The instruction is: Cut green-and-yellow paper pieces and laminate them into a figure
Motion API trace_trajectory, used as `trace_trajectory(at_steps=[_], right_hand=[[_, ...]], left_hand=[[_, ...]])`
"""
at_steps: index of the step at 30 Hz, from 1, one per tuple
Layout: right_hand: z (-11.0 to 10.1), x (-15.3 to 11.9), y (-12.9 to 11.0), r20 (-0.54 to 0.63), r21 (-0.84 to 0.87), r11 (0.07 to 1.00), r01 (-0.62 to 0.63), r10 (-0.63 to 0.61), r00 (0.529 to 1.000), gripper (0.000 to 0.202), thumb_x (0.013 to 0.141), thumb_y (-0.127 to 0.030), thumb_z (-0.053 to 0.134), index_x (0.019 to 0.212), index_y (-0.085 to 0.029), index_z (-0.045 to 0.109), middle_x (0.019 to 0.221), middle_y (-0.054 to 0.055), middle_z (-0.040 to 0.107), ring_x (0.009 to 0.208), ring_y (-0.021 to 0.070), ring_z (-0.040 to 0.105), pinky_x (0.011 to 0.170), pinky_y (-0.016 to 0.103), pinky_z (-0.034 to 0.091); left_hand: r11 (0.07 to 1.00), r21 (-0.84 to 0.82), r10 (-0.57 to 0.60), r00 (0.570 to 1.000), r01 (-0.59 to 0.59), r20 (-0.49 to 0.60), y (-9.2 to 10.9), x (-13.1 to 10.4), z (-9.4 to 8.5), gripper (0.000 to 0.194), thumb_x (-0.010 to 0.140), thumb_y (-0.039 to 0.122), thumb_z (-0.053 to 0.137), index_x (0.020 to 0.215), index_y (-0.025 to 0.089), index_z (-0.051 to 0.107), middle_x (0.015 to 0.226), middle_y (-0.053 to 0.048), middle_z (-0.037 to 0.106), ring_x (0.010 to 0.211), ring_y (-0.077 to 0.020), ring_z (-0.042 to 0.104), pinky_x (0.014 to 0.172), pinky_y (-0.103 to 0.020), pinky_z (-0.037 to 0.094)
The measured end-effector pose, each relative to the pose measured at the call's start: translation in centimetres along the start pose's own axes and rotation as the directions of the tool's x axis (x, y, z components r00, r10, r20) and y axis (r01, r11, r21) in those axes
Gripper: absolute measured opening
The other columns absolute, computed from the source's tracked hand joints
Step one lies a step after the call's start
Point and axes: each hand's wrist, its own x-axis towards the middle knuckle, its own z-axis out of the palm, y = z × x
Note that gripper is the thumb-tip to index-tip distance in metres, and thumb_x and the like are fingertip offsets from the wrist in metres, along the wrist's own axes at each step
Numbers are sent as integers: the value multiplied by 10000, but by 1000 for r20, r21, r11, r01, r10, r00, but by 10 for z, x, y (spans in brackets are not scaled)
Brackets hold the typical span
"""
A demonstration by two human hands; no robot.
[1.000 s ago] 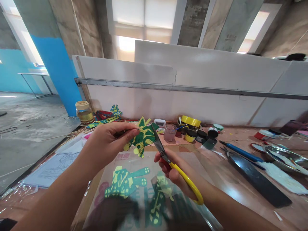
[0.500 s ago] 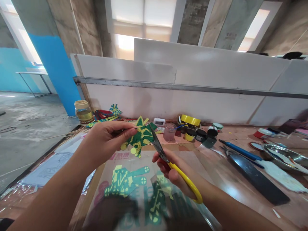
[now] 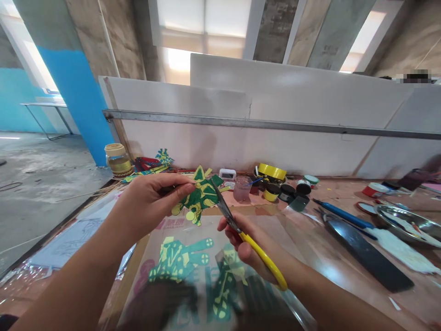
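Between thumb and fingertips, my left hand point(image 3: 158, 197) pinches a green and yellow painted cutout point(image 3: 198, 197) above the table. My right hand point(image 3: 251, 243) is wrapped round yellow-handled scissors point(image 3: 263, 257), whose dark blades point up and left. The blade tips lie at the cutout's right side; whether the blades are fully closed is hard to tell. Below the hands, another green and yellow cutout point(image 3: 179, 257) and a darker green piece point(image 3: 225, 289) lie at a clear plastic sheet point(image 3: 272, 225), partly in shadow.
Paint jars point(image 3: 271, 192), a cup of cloudy liquid point(image 3: 242, 188) and yellow tape point(image 3: 272, 171) stand along the back. A lidded glass jar point(image 3: 118, 161) is at left. To the right are a black tool point(image 3: 368, 253) and a metal bowl point(image 3: 409, 225).
The scissor tips and the cutout's right side have shifted very slightly left. Both hands keep their hold, and the whole view has moved a little.
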Motion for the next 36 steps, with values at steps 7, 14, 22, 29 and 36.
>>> trace_trajectory(at_steps=[7, 14, 22, 29, 36], right_hand=[[-1, 0, 1, -5, -48, 999, 15, -15, 1000, 689, 696, -815, 525, 1047, -224, 487, 758, -26, 399, 624, 123, 345, 533, 260, 296], [-1, 0, 8, -42, -63, 998, 4, -7, 999, 625, 719, -781, 560, 1030, -241, 502, 767, -4, 465, 654, 146, 407, 554, 272, 355], [-2, 4, 27, -94, -5, 997, 72, -72, 993, 585, 716, -736, 627, 1018, -240, 558, 840, 16, 478, 709, 157, 409, 596, 264, 382], [1, 4, 26, -126, 7, 998, 62, -60, 990, 619, 698, -765, 612, 1025, -242, 557, 850, 18, 473, 700, 154, 406, 578, 254, 372], [3, 4, 27, -155, 73, 993, 91, -79, 985, 655, 679, -797, 590, 1026, -243, 553, 857, 10, 445, 662, 134, 352, 551, 236, 332]], left_hand=[[1000, -8, -3, 1000, 3, 7, -1, -1, 0, 167, 836, 344, 660, 872, 236, 782, 808, -2, 762, 677, -126, 662, 577, -185, 494], [1000, 6, -6, 1000, 6, 19, -1, 0, 1, 211, 837, 381, 645, 865, 223, 782, 759, -4, 750, 620, -121, 632, 535, -192, 472], [1000, -7, -25, 999, 25, 21, -1, 0, 2, 207, 835, 377, 648, 866, 222, 781, 758, -7, 745, 619, -117, 619, 520, -186, 463], [997, -37, -74, 997, 75, 23, 5, 0, 3, 225, 823, 392, 646, 838, 201, 766, 671, -5, 693, 521, -99, 548, 445, -180, 434], [964, -201, -148, 979, 175, 141, 6, 1, 5, 190, 776, 372, 672, 726, 191, 695, 569, 24, 557, 473, -76, 456, 396, -168, 366]])
